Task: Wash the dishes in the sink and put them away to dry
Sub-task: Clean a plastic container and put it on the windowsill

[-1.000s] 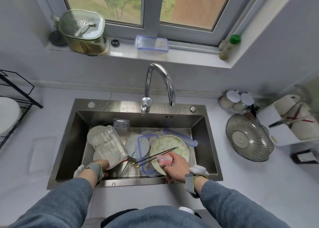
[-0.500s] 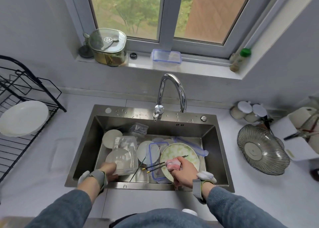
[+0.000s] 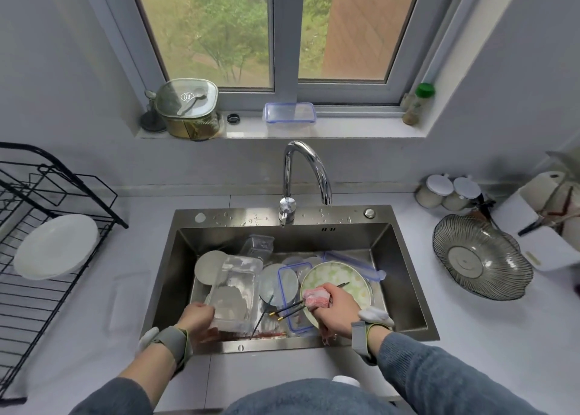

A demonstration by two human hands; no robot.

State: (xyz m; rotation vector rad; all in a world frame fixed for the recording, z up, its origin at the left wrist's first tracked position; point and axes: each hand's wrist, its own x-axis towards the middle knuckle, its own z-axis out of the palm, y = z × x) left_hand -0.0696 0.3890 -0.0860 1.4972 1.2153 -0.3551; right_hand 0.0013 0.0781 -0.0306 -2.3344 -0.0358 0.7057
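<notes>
At lower centre, in the sink (image 3: 405, 276), my left hand (image 3: 196, 315) grips the clear container (image 3: 233, 292); my right hand (image 3: 334, 309) clutches the pink sponge (image 3: 317, 298); scrubbing it looks next.

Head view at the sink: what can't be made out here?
- Left hand: fingertips hidden behind the clear container it grips.
- Pink sponge: mostly covered by the right hand gripping it.
- Sink floor: buried under piled dishes.
- Dish rack: cut off by the left edge.
- Faucet: whether water is running cannot be told.
</notes>
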